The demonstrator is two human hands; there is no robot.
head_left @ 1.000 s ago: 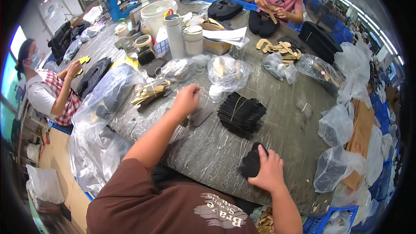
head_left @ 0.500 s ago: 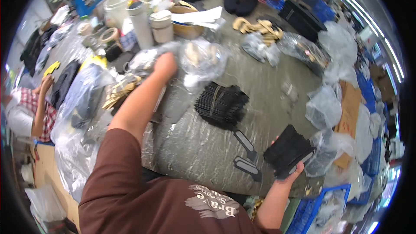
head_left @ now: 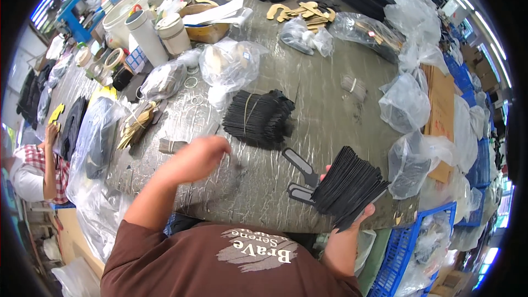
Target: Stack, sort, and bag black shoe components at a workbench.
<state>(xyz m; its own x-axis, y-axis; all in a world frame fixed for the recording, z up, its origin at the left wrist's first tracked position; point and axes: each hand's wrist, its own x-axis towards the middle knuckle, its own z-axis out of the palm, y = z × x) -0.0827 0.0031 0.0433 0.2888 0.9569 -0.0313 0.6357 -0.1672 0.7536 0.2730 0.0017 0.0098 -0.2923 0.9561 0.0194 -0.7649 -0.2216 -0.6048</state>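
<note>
Here, the near edge of the table (head_left: pixel 324 85) passes beneath both forearms, with a blue crate (head_left: pixel 394 256) just beyond it at right. Open tabletop stretches from the banded black bundle (head_left: pixel 257 118) toward the clear bags (head_left: pixel 406 104), and between the left hand (head_left: pixel 199 157) and the loose black pieces (head_left: pixel 298 164). Right hand (head_left: pixel 361 221): grasping a fanned black stack (head_left: pixel 352 184) at the near right part of the table. Left hand: fingers curled; whether anything is pinched cannot be told. Counted: one held stack, one banded bundle, two loose pieces with grey insets
</note>
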